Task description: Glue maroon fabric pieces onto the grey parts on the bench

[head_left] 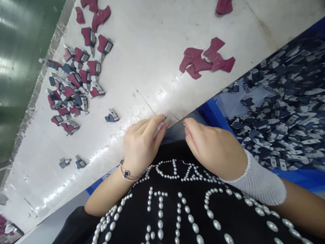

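Note:
My left hand rests at the near edge of the white table, fingers pressed together round something small that I cannot make out. My right hand, a white mesh sleeve on its wrist, is closed just beside it, fingertips almost meeting the left ones at the table edge. What it pinches is hidden. A single blue-and-grey piece lies nearest to my left hand. My black top with pearl beads fills the foreground.
A heap of red and blue pieces with grey tabs lies at the left. Plain red pieces lie in the middle. A blue bin at the right holds several dark pieces. Two blue pieces sit near the table edge.

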Motion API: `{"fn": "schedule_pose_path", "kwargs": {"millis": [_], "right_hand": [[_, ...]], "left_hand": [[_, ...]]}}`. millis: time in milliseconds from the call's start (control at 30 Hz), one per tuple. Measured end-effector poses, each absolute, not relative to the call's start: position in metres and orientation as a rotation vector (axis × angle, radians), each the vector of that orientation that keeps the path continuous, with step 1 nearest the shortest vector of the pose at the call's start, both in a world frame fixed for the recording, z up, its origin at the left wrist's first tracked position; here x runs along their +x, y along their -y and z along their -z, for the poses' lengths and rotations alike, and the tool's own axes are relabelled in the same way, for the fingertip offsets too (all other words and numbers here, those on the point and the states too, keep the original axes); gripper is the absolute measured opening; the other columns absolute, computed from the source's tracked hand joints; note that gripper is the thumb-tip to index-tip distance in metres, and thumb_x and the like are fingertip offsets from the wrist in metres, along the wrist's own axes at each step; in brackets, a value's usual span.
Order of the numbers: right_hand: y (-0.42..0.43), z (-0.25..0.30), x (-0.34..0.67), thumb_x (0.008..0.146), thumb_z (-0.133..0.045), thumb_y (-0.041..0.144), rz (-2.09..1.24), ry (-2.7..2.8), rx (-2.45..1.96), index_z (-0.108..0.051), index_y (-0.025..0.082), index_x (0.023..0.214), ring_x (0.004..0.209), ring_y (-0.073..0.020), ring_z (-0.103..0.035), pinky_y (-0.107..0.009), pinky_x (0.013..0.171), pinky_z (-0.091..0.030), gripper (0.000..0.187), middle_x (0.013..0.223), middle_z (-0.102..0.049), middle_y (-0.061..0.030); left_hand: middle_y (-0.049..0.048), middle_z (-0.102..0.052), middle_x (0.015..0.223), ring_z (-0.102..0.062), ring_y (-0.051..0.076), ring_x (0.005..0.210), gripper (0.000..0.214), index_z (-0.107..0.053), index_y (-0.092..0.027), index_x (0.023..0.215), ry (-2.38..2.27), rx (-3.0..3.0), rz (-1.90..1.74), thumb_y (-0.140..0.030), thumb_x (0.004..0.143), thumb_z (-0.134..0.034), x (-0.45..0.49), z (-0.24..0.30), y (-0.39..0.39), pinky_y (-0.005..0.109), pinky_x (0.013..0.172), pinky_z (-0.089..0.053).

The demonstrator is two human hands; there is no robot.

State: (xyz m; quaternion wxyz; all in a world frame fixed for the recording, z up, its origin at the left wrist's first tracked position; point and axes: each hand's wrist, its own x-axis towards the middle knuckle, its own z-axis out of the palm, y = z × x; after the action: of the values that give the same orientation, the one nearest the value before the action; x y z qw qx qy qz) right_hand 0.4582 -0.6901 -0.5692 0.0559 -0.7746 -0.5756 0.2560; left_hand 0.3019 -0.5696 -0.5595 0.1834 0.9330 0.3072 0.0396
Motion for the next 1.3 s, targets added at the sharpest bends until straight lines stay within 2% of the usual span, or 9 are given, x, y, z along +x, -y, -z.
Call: {"fn": "schedule_pose_path", "kwargs": {"millis": [133, 333, 567, 767, 1067, 1300], "right_hand": [[0.688, 0.569, 0.449, 0.096, -0.039, 0.018, -0.820, 1.825, -2.401, -0.059, 0.014, 0.096, 0.050, -0.0149, -0.054, -0.023, 0.049, -0.016, 0.020, 0.062, -0.059, -0.0024], [0.686, 0.569, 0.448, 0.095, -0.037, 0.015, -0.838, 1.904, -2.437, -0.058, 0.013, 0.102, 0.053, -0.0148, -0.055, -0.024, 0.049, -0.013, 0.023, 0.070, -0.060, -0.0043], [0.682, 0.571, 0.439, 0.097, -0.033, 0.015, -0.824, 1.952, -2.469, -0.056, 0.012, 0.100, 0.050, -0.0148, -0.055, -0.025, 0.049, -0.008, 0.023, 0.067, -0.056, -0.0050], [0.684, 0.571, 0.436, 0.097, -0.032, 0.017, -0.817, 1.990, -2.471, -0.055, 0.013, 0.099, 0.051, -0.0165, -0.057, -0.025, 0.050, -0.008, 0.024, 0.065, -0.057, -0.0052], [0.684, 0.573, 0.428, 0.096, -0.027, 0.011, -0.746, 2.025, -2.551, -0.055, 0.012, 0.109, 0.054, -0.0211, -0.063, -0.026, 0.048, -0.009, 0.031, 0.065, -0.059, -0.0066], [0.682, 0.569, 0.427, 0.095, -0.023, 0.007, -0.737, 2.047, -2.581, -0.053, 0.011, 0.111, 0.052, -0.0187, -0.062, -0.026, 0.047, -0.010, 0.034, 0.062, -0.058, -0.0064]], "left_hand": [[0.0038, -0.077, 0.109, -0.070, 0.020, 0.101, 0.015, -0.067, -0.022, 0.108, -0.842, 2.612, -0.121, -0.023, 0.095, -0.058, 0.308, 0.560, 0.570, 0.034, 0.087, -0.055], [0.0051, -0.077, 0.094, -0.070, 0.021, 0.088, 0.016, -0.068, -0.021, 0.104, -0.943, 2.634, -0.031, -0.026, 0.095, -0.056, 0.319, 0.554, 0.568, 0.034, 0.073, -0.051], [0.0006, -0.073, 0.084, -0.066, 0.016, 0.075, 0.008, -0.070, -0.024, 0.088, -0.962, 2.428, 0.072, -0.026, 0.091, -0.062, 0.321, 0.556, 0.563, 0.032, 0.070, -0.051], [0.0028, -0.075, 0.087, -0.067, 0.017, 0.075, 0.011, -0.071, -0.022, 0.088, -0.901, 2.456, 0.122, -0.025, 0.091, -0.061, 0.318, 0.556, 0.562, 0.033, 0.071, -0.052], [0.0032, -0.073, 0.080, -0.066, 0.018, 0.073, 0.010, -0.070, -0.022, 0.084, -0.882, 2.478, 0.161, -0.022, 0.088, -0.061, 0.318, 0.557, 0.563, 0.032, 0.064, -0.049], [0.0024, -0.074, 0.079, -0.066, 0.018, 0.072, 0.011, -0.070, -0.022, 0.082, -0.862, 2.419, 0.136, -0.020, 0.087, -0.061, 0.318, 0.558, 0.562, 0.031, 0.064, -0.050]]}}
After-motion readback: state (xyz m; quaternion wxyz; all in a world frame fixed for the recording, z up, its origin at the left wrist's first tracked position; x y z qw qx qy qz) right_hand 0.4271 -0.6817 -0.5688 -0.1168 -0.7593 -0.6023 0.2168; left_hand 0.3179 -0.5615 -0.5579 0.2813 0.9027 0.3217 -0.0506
